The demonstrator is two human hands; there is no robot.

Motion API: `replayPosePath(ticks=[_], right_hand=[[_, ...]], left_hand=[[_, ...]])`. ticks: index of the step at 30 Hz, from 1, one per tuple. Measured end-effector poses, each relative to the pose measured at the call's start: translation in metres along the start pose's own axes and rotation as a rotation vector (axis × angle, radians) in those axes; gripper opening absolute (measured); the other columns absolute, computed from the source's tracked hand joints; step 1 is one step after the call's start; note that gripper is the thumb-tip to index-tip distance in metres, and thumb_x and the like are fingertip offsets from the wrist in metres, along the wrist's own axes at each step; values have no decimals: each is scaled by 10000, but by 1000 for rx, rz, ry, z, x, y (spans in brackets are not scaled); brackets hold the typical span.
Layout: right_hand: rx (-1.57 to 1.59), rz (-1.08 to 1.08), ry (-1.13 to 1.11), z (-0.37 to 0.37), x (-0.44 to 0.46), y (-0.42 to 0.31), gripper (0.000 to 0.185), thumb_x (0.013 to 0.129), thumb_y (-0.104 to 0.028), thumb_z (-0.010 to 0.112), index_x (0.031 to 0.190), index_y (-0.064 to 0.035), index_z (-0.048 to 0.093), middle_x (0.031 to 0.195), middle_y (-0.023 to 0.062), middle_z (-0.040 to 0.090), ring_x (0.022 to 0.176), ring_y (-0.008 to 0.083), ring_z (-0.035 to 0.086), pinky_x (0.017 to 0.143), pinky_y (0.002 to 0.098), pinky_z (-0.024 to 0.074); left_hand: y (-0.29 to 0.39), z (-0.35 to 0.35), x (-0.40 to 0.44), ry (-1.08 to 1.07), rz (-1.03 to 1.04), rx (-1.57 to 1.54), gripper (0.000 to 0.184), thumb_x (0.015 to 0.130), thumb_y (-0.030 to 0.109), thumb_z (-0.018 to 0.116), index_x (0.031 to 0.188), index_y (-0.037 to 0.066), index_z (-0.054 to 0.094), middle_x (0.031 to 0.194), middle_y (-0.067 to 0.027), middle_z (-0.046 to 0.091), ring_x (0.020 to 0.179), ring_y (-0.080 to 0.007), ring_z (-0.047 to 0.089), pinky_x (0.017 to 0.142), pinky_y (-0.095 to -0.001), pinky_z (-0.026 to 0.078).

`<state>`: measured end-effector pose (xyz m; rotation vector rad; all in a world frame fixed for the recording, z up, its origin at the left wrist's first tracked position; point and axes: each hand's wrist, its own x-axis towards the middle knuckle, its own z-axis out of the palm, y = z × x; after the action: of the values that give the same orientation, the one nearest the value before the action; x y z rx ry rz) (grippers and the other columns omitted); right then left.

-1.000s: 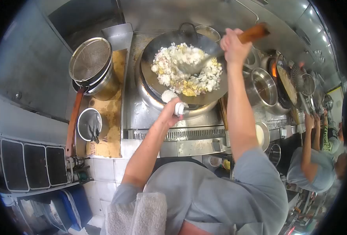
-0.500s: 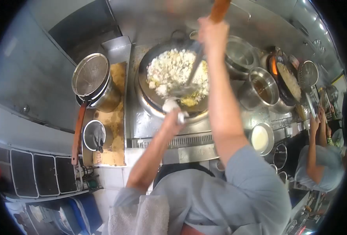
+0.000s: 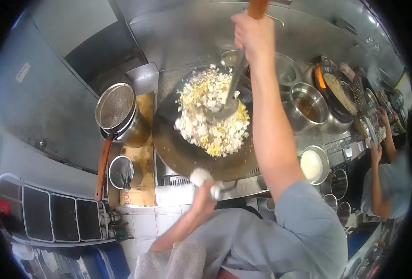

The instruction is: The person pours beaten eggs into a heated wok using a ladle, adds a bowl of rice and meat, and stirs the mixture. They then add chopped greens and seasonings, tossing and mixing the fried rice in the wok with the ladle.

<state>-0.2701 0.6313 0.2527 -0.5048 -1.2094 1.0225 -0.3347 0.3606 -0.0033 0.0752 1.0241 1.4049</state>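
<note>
My left hand (image 3: 205, 197) is closed round a white cloth (image 3: 200, 177) at the near rim of a large dark wok (image 3: 171, 151). The wok holds rice with yellow egg bits (image 3: 213, 132), some of it piled high. Above the wok's far right side, my right hand (image 3: 255, 35) grips the wooden handle of a metal ladle (image 3: 236, 79). The ladle's bowl is down in the rice, partly covered by it.
Left of the wok, a strainer (image 3: 115, 106) rests on a pot, near a small metal pot (image 3: 121, 172). To the right are a pot of brown liquid (image 3: 308, 107), a bowl of white liquid (image 3: 311, 166) and a second wok (image 3: 338, 93). A co-worker's arms (image 3: 377, 172) show far right.
The wok has been pulled toward my body and tilted, with my left hand moving nearer too. My right hand has swung left from its first position, and the rice has shifted and heaped up.
</note>
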Motion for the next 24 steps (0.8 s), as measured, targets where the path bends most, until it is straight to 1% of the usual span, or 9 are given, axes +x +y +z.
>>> replayPosePath(ticks=[1,2,4,7,11,15,18,21,24], right_hand=[[-60,3,-18,-3,-22,-12,181,768,-64,605,653,-91,468,477,-39,405,349,49,338,348,227,250],[-121,-46,32,-1,-47,-3,183,760,-78,611,638,-82,474,483,-30,422,366,59,363,364,237,274],[-331,-208,191,13,-79,35,200,726,-113,622,588,-45,493,500,-1,469,435,98,430,427,287,345],[-440,-154,227,20,-13,56,209,723,-107,604,569,-23,491,497,8,471,437,110,435,431,308,341],[-149,-3,105,12,-36,-3,230,730,-62,596,550,-69,452,498,-6,461,380,85,402,378,244,286],[-472,-410,294,27,-74,72,140,705,-69,608,616,-7,519,521,15,475,472,122,449,463,287,363],[-344,-214,244,28,-5,43,196,738,-64,603,590,-46,476,499,-4,462,396,107,423,393,272,328],[26,-53,26,19,-29,-15,239,779,-63,593,592,-86,447,491,-18,442,377,75,407,373,238,306],[-313,-221,256,30,-98,42,240,782,-67,589,591,-86,445,498,-9,447,381,77,412,377,238,308]], left_hand=[[4,-22,39,-72,-109,-88,267,856,173,517,1114,103,520,988,-87,580,900,-192,577,607,-344,494],[18,-12,74,-79,106,284,213,856,176,520,1058,110,523,975,-89,581,859,-193,576,617,-356,493],[17,-9,83,-28,199,475,168,858,173,516,1017,116,521,967,-91,580,815,-193,571,638,-380,491],[-7,-13,60,6,14,7,257,872,144,478,1128,115,475,973,-77,577,845,-198,568,659,-426,487],[19,-14,51,-87,-42,-40,193,877,132,456,1069,141,473,934,-69,581,831,-211,591,656,-407,506],[20,-8,113,-98,15,81,160,915,182,470,1070,144,465,962,-67,561,838,-204,586,662,-363,505],[-22,-36,49,-85,166,62,261,914,106,450,1166,128,384,1019,-76,548,899,-205,582,718,-372,523],[8,-32,45,-55,-37,-43,245,904,111,439,1148,125,416,960,-87,590,759,-187,619,605,-331,515],[53,5,113,-17,-7,133,121,884,224,512,928,114,538,842,-66,586,709,-163,554,569,-304,474]])
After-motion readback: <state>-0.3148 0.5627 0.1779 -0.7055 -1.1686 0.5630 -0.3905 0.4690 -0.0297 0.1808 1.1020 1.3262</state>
